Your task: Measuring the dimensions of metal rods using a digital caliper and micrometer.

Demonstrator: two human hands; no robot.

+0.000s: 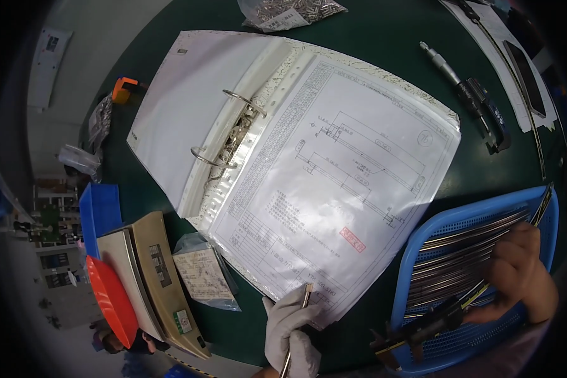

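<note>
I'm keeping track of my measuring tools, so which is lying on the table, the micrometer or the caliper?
The silver-and-black micrometer, lying on the green table at upper right; the caliper is in your right hand.

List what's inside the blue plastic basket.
Thin metal rods, side by side. The right hand and caliper hide part of the blue plastic basket; whatever lies beneath the rods is covered.

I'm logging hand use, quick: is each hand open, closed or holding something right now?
Left hand: closed, gloved, holding a slim metal rod.
Right hand: closed, holding a dark caliper.
</note>
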